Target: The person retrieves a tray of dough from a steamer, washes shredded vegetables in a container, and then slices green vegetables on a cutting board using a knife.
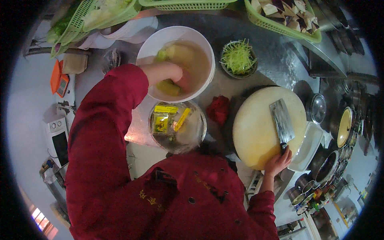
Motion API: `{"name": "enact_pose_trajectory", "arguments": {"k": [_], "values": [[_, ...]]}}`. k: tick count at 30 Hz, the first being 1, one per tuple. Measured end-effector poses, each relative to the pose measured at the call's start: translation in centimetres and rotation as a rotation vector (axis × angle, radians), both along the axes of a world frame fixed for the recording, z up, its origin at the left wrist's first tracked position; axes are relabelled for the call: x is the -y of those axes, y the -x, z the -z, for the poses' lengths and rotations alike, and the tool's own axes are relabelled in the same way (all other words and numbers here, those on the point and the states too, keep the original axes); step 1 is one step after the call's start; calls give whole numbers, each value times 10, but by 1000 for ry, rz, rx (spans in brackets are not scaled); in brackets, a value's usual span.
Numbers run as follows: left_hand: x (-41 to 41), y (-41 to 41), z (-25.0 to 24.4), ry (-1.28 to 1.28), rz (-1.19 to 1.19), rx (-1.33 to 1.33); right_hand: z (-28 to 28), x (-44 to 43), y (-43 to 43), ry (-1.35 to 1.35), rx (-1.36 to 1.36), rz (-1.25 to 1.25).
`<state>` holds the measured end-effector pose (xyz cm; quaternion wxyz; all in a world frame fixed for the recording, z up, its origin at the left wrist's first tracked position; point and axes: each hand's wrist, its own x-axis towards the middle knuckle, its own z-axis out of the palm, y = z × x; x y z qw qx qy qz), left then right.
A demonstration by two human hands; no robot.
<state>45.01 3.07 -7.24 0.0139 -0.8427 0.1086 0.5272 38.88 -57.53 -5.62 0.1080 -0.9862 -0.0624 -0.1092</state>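
My left hand (177, 73) reaches into a white bucket (210, 70) of cloudy water; its fingers are under the surface and hidden. Pale peeled pieces (180, 53) and a green vegetable piece (168, 87) lie in the water around it. At the lower right of a round cutting board (252, 129), my right hand (280, 160) is closed on the handle of a cleaver (282, 121), whose blade lies over the board. A bowl of green vegetable shreds (239, 57) stands between bucket and board, farther back. A red cloth (219, 109) lies left of the board.
Nearest my body, a round metal tray (192, 136) holds yellow-labelled packets (161, 123). A white rectangular tray (307, 147) adjoins the board's right side. Green baskets line the back, one with cut eggplant (288, 13). Pots and bowls (327, 166) stand at right, a microwave (57, 138) at left.
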Motion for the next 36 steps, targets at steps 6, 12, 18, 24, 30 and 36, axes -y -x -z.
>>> {"name": "enact_pose_trajectory", "arguments": {"k": [6,12,18,24,30,36], "values": [[-20,8,-25,14,-192,-107,-3,1,1,16,-6,15],[-18,0,-57,135,-877,-356,5,5,1,7,59,-1],[-13,7,-75,281,-1197,-583,4,4,1,-10,48,3],[-20,17,-78,630,-1340,-590,8,8,-2,15,25,17],[-18,38,-86,1114,-1577,-522,8,7,-2,44,71,10],[1,43,-69,1429,-1766,-341,-13,-3,-2,136,72,-7]]}}
